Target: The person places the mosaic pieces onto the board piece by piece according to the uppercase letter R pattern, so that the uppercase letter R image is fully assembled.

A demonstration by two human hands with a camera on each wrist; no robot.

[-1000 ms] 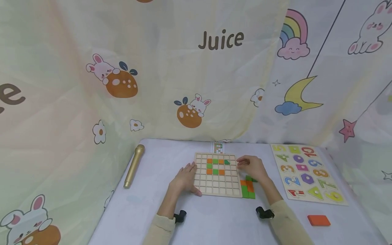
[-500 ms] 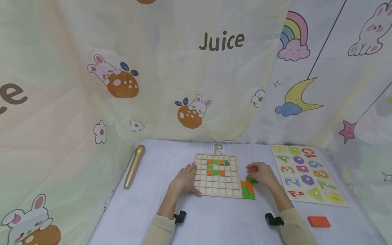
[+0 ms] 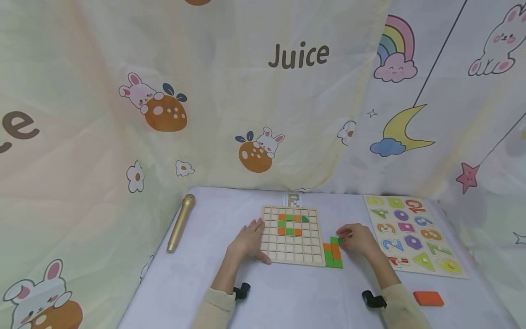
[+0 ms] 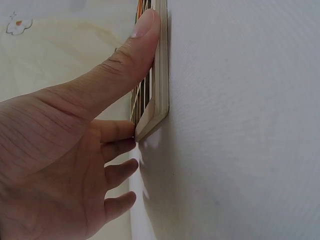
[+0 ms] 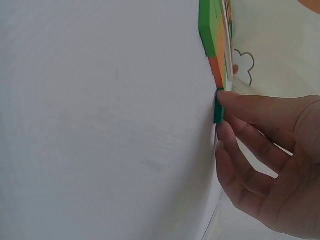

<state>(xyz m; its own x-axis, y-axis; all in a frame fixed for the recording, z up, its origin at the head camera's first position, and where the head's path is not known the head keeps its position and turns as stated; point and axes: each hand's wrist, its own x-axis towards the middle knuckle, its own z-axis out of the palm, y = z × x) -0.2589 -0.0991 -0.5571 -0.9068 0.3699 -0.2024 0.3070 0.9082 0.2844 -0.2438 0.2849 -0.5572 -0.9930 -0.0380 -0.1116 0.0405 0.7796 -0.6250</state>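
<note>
A wooden grid board (image 3: 287,249) lies on the white table, with orange, light green and dark green tiles (image 3: 289,218) set in some of its squares. My left hand (image 3: 246,240) rests at the board's left side; in the left wrist view its thumb (image 4: 131,52) lies along the near edge and the fingertips meet the corner. Right of the board is a cluster of loose orange and green tiles (image 3: 332,256). There my right hand (image 3: 359,237) pinches a small dark green tile (image 5: 218,106) between thumb and fingers, low at the tabletop beside the cluster's far end.
A small pattern card (image 3: 293,198) lies behind the board. To the right are a number puzzle board (image 3: 415,235) and an orange block (image 3: 428,298). A gold microphone-like stick (image 3: 181,224) lies at the left edge. Printed cloth (image 3: 213,91) hangs behind the table.
My right hand has moved from the board's right edge, rightward and nearer, to the dark green tile by the loose cluster. My left hand has stayed put on the board.
</note>
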